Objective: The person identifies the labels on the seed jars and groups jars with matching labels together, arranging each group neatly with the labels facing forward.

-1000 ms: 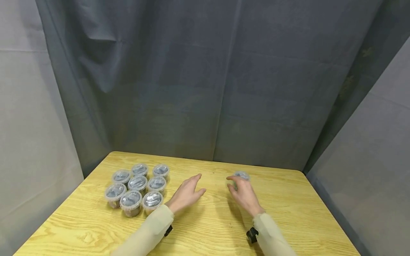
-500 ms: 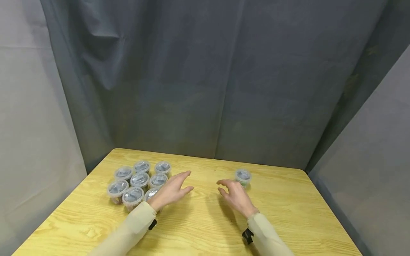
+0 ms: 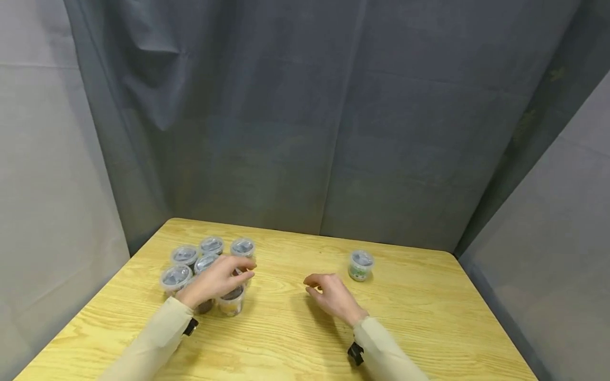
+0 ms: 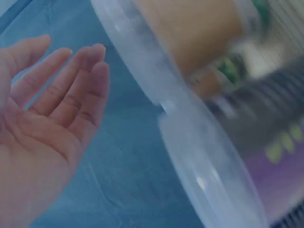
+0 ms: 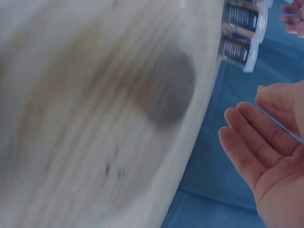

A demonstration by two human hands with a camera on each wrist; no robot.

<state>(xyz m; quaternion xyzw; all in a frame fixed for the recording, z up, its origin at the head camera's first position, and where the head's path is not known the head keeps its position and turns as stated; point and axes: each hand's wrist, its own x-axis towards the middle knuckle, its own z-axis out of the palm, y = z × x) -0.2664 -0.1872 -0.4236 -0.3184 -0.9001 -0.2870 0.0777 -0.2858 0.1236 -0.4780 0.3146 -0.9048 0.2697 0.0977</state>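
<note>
My left hand [image 3: 214, 279] hovers over the near right part of a group of clear plastic tubs with lids. In the left wrist view its fingers [image 4: 71, 97] are gently bent and hold nothing, with tub lids [image 4: 204, 171] close by. A tub [image 3: 232, 301] at the group's near right corner shows below the hand, which hides several others. My right hand [image 3: 335, 297] is over the middle of the wooden table, its fingers loosely curved around nothing. Behind it to the right, one lidded tub [image 3: 361, 264] with a green label stands upright by itself.
More lidded tubs [image 3: 185, 255] stand packed together at the table's left side. The wooden table [image 3: 419, 312] ends at a dark grey curtain [image 3: 267, 132] behind. Pale cloth walls [image 3: 43, 174] rise on both sides.
My left hand has moved left, from beside the group of tubs to above it. My right hand has drawn away from the lone tub, leftward and nearer, leaving it standing.
</note>
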